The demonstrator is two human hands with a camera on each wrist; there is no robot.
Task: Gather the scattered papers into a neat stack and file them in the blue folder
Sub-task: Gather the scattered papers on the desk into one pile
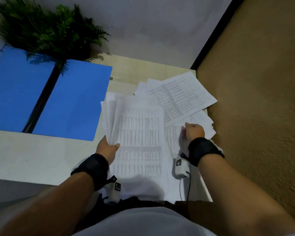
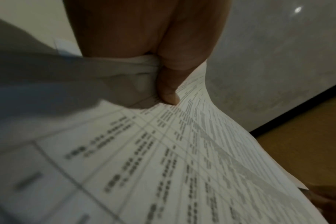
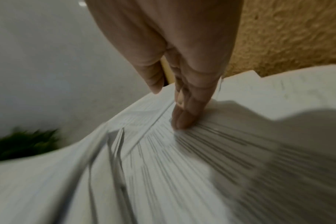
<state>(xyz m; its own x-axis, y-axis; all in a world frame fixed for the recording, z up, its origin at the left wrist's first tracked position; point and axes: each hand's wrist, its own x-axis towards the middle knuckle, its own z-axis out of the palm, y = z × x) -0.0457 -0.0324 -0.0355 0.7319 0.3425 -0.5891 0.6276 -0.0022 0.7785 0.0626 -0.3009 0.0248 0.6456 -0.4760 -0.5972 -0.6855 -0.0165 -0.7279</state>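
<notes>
Papers [image 1: 140,133]: printed sheets, one gathered sheaf lifted just right of the blue folder [image 1: 75,103], pinched at its left edge by the left hand [image 1: 107,148], thumb on top. Loose sheets [image 1: 182,94] overlap further right of the folder; the right hand [image 1: 192,131] presses straight fingers [image 3: 182,119] onto them. Folder lies open and flat, a fern [image 1: 46,29] overhanging it.

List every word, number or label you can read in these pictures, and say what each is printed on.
None can be read.
Held papers: printed tables, too blurred.
Loose papers on the table: rows of print, too small.
Tags on the wrist cameras: black-and-white code patterns, no words.
Blue folder: no print.
</notes>
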